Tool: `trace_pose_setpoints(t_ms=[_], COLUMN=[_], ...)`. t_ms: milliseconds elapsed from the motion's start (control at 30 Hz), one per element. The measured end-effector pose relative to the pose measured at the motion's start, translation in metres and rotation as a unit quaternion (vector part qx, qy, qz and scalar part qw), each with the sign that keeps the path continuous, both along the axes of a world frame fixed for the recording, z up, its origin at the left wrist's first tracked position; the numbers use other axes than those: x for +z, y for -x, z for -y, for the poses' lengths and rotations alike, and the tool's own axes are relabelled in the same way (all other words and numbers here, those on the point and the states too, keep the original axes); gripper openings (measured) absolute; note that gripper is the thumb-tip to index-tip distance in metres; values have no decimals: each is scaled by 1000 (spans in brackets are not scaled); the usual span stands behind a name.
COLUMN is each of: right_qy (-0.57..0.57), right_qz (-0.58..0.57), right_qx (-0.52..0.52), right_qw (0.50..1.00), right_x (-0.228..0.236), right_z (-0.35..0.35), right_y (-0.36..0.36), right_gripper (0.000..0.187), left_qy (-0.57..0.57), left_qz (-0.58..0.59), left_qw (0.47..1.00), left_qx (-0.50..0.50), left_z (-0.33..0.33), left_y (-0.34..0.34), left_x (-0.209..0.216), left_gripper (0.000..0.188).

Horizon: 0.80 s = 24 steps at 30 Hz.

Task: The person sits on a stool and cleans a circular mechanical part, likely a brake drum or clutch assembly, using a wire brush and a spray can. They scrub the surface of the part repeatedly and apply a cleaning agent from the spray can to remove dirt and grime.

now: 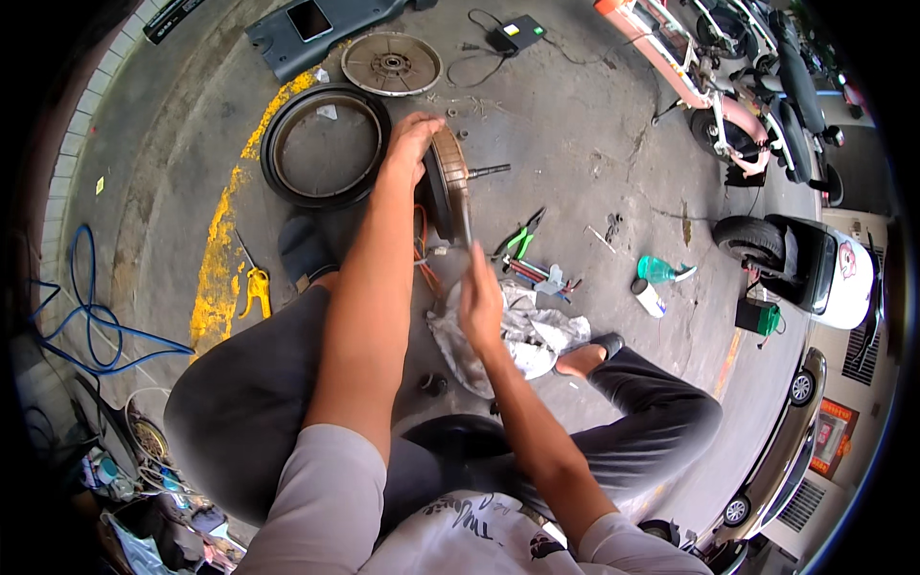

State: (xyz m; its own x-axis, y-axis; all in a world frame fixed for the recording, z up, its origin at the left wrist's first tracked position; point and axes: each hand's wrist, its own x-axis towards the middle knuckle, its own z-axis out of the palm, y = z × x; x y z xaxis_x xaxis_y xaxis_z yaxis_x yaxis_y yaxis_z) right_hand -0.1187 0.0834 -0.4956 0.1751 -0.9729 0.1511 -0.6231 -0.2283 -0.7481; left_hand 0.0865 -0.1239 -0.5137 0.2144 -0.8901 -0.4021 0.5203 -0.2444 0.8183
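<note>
A round motor core, with a band of copper-brown windings round its rim, stands on edge on the ground before me. Its axle juts out to the right with wires or a rod beside it. My left hand is wrapped over the core's upper left edge and grips it. Closed around a slim grey metal tool, my right hand is just below the core, with the tool lying against its near right side. The tool's exact kind is blurred. A dirty white rag lies beneath my right hand.
Left of the core lies a black wheel ring, with a round metal cover beyond it. Green-handled pliers, a green bottle and a white can are to the right. A yellow air gun lies left; scooters stand far right.
</note>
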Motion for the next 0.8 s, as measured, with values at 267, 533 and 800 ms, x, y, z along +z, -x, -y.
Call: trace_pose_setpoints(t_ms=[267, 533, 800], right_qy=[13, -16, -88], right_qz=[-9, 35, -39], right_qx=[-38, -41, -4], right_qw=[999, 998, 995], right_x=[-20, 55, 50], right_z=[-33, 52, -28], right_y=[8, -39, -6], right_gripper=[57, 61, 64], left_qy=[15, -12, -8], left_qz=[-29, -18, 1], left_qw=[999, 1000, 1000], left_qx=[-6, 13, -2], left_z=[8, 5, -1], left_y=[-5, -10, -15], left_x=[-6, -11, -8], left_gripper=[24, 23, 26])
